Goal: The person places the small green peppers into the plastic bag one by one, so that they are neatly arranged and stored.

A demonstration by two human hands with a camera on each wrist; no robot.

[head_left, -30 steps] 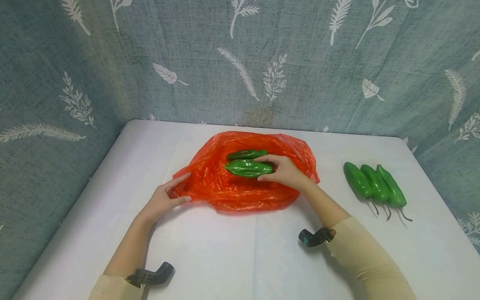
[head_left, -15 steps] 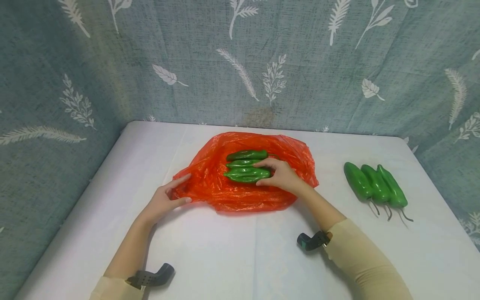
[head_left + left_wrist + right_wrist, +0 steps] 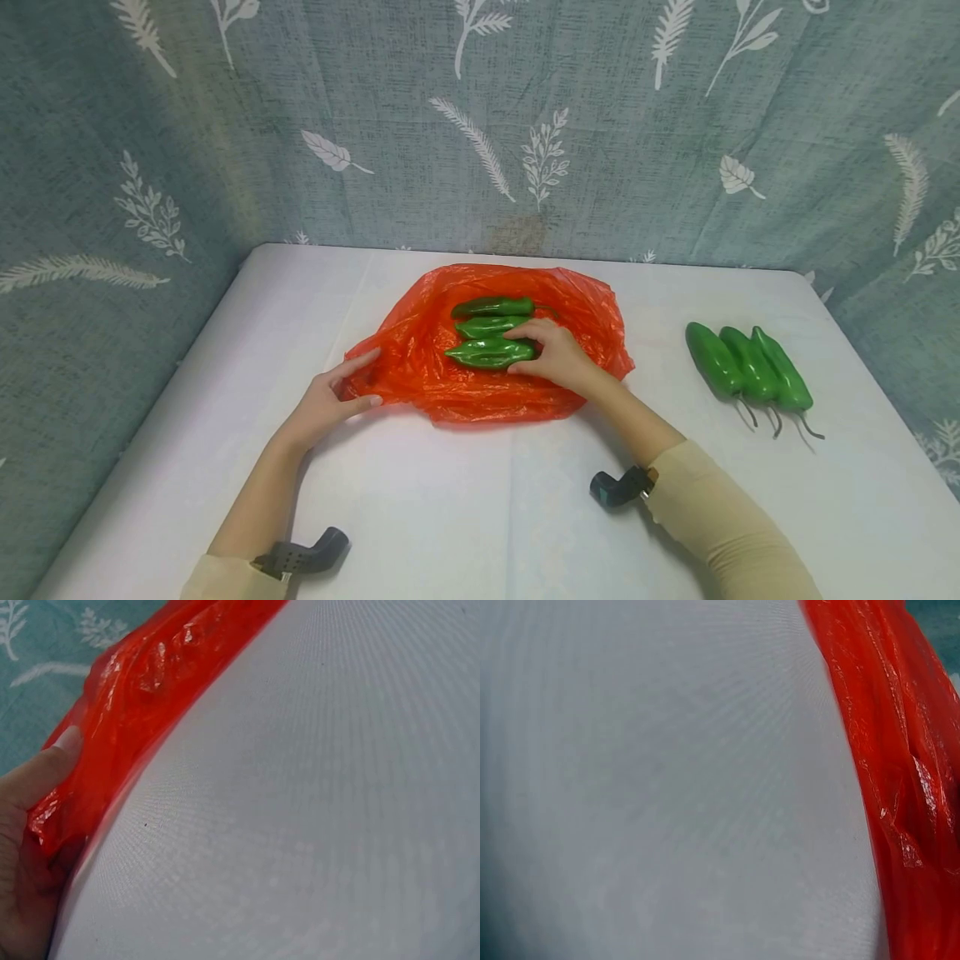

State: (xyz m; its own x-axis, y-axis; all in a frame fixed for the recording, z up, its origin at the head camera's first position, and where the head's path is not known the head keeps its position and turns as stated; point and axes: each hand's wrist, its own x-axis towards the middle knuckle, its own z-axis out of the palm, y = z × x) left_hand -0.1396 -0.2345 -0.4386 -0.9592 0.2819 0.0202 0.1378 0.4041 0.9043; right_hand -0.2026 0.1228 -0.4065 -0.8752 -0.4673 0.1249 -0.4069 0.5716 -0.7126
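The right hand [image 3: 555, 352] pinches the front green pepper [image 3: 486, 353] on the red plastic bag [image 3: 502, 406] near the tabletop's [image 3: 427, 508] far edge; the left hand [image 3: 326, 406], spread, touches the bag's left end.

Bright, diffuse light in my head view; soft shadow beside my left forearm [image 3: 257, 500], glints on the red bag [image 3: 510, 405]. My wrist views: dimmer, softer, tabletop [image 3: 315, 825] finely banded.
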